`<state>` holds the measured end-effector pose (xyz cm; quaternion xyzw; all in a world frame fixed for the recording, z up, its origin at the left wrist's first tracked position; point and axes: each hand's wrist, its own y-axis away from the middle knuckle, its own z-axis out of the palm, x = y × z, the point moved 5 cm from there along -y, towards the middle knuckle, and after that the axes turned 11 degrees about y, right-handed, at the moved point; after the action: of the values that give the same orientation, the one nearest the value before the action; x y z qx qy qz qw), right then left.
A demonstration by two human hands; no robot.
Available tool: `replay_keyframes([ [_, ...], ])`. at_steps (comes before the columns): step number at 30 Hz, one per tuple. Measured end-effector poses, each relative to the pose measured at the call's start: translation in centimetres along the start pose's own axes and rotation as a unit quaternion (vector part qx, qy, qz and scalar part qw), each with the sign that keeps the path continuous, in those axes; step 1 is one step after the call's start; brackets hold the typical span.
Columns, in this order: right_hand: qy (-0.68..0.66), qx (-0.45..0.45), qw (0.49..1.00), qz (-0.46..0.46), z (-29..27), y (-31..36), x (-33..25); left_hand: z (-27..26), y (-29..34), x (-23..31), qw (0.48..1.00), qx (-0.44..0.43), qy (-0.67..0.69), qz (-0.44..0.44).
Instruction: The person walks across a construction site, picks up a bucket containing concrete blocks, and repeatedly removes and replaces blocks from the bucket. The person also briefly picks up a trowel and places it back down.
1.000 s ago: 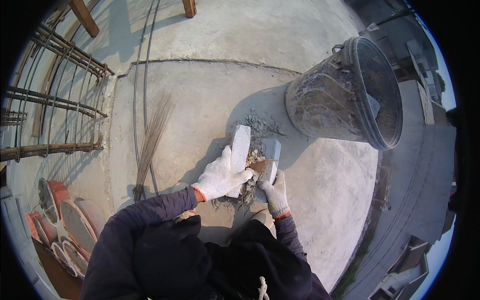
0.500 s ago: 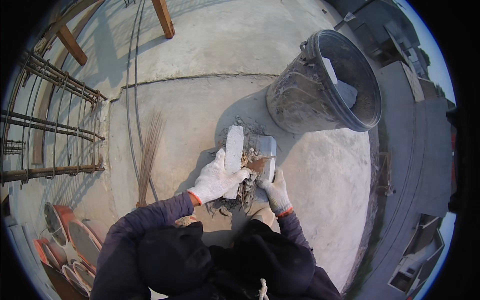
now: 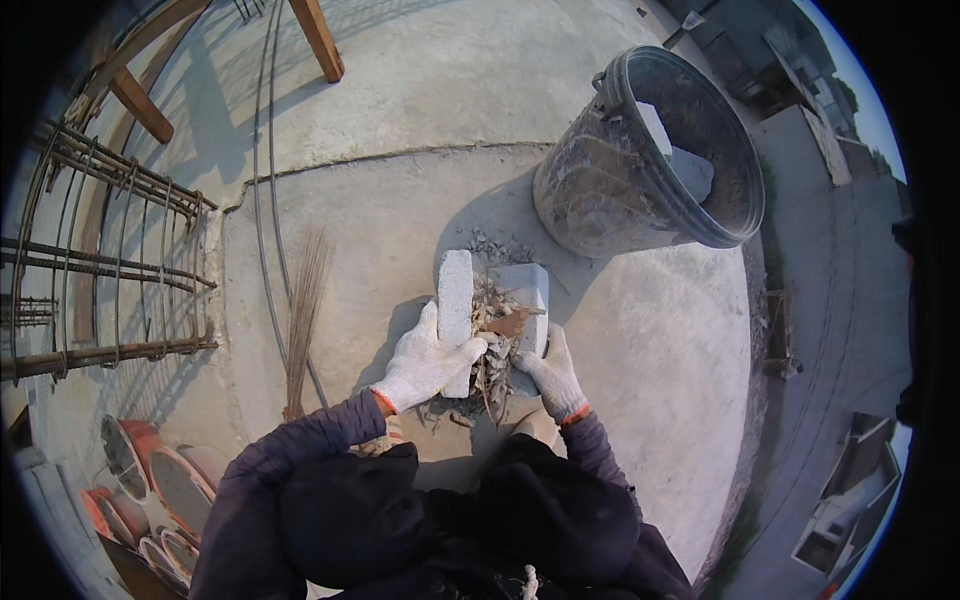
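Near the body, dark sleeves [image 3: 325,435] lead to two gloved hands over a sunlit conc. floor [image 3: 660,400]: the L hand [image 3: 422,362] grasps the L block [image 3: 456,310], thumb laid across it toward the middle, while the R hand [image 3: 553,376] grips the R block [image 3: 530,288] by its near part, thumb on the inner side. Loose debris [image 3: 492,352], w/ a brown shard [image 3: 512,322] on it, fills the gap b/w them — both blocks prob. held as facing walls so the bits are hemmed in & don't spill. The L block's long axis runs approx. straight away from the wearer, far end pointing outward; the R block lies roughly parallel. Can't tell if either is lifted. Off L, a bundle of thin sticks [image 3: 308,300] lies beside long thin bars [image 3: 262,220], pointing outward too. Farther out, R, stands a dirty bucket [image 3: 580,190], pale chunks [image 3: 690,172] inside — prob. set there for easy reach. Far L: timber legs [image 3: 318,40].
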<state>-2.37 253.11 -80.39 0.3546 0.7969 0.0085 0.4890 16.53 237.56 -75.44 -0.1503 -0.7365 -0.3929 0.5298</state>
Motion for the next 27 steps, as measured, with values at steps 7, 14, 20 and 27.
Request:
replay_keyframes([
  [7,0.021,-0.002,1.0,-0.007,1.0,-0.5,0.2,-0.5,0.0,-1.8,0.999,0.021,0.01,0.044],
  [14,0.001,-0.004,1.0,-0.009,1.7,-0.8,0.0,-1.2,0.5,-1.5,0.998,0.043,-0.029,0.036],
  [20,-0.008,-0.015,1.0,-0.005,0.5,-0.4,-3.1,-2.3,1.4,1.8,0.997,0.045,-0.058,0.013],
  [27,-0.037,-0.022,0.998,-0.039,-3.8,-0.1,-12.0,-4.6,2.7,10.7,0.988,0.062,-0.094,0.102],
])
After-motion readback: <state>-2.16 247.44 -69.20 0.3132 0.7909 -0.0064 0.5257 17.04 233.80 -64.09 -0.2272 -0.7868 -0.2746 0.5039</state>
